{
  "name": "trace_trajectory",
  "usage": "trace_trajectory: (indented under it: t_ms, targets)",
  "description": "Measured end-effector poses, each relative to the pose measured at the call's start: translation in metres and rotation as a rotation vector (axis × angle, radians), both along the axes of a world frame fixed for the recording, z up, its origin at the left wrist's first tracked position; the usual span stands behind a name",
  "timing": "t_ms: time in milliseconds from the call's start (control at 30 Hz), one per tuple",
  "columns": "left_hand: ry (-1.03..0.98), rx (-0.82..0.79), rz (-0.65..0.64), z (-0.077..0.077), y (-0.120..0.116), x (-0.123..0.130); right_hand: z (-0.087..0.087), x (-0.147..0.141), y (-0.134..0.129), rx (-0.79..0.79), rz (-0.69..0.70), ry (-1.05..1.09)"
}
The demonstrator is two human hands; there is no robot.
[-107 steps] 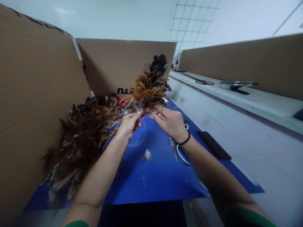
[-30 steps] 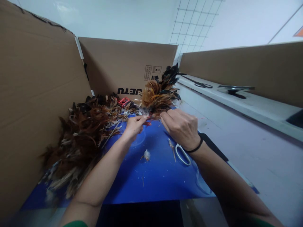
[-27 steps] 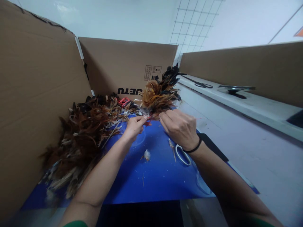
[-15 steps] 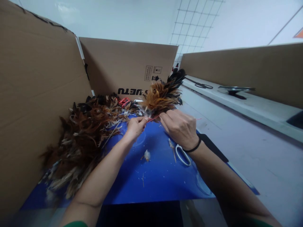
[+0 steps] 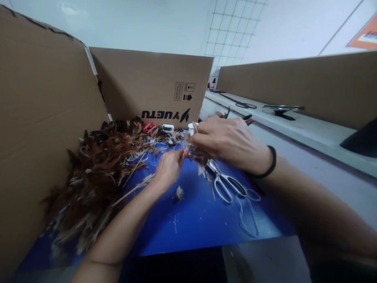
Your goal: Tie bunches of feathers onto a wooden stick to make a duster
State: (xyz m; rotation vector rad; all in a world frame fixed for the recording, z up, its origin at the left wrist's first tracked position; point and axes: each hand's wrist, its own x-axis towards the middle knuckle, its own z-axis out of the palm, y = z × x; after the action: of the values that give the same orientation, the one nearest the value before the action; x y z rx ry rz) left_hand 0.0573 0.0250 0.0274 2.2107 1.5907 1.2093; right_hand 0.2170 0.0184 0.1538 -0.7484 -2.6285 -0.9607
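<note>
My left hand is closed at the near end of a bundle of feathers, where a bit of red string shows wound round it. A thin pale stick slants down-left from behind my left wrist; whether it joins the bundle is hidden. My right hand wraps over the feathers from above and covers most of them. A few dark tips stick out past its far side. Just below my right hand lie scissors with pale handles, their blades partly under the feathers.
A large heap of brown feathers fills the left of the blue table surface. Behind stand a red object, a small white device and cardboard panels. Clear loops lie right; a ledge holds more scissors.
My right hand has let go of the red string and moved over the feathers, gripping them. The upright feather plume is now pressed down under it, and the scissors show more.
</note>
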Motion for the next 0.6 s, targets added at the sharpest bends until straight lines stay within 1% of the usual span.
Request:
trace_trajectory:
  t_ms: [100, 167, 233, 300, 367, 433, 467, 600]
  targets:
    - [0.117, 0.018, -0.060, 0.002, -0.007, 0.002, 0.022, -0.002, 0.023, -0.215, 0.035, -0.011]
    - [0.157, 0.028, -0.112, 0.005, -0.012, 0.002, 0.033, 0.000, 0.046, -0.450, 0.122, -0.015]
    - [0.187, 0.041, -0.162, 0.010, -0.017, 0.000, 0.037, 0.005, 0.069, -0.685, 0.174, 0.000]
    - [0.211, 0.054, -0.212, 0.017, -0.021, -0.003, 0.033, 0.012, 0.088, -0.888, 0.191, 0.048]
    - [0.209, 0.071, -0.253, 0.023, -0.025, -0.006, 0.023, 0.018, 0.098, -1.044, 0.178, 0.126]
    - [0.187, 0.068, -0.303, 0.027, -0.027, -0.009, 0.006, 0.022, 0.098, -1.108, 0.156, 0.225]
    - [0.172, 0.058, -0.330, 0.028, -0.028, -0.010, -0.004, 0.025, 0.095, -1.105, 0.153, 0.281]
    - [0.081, -0.016, -0.414, 0.030, -0.024, -0.015, -0.049, 0.034, 0.077, -0.999, 0.183, 0.572]
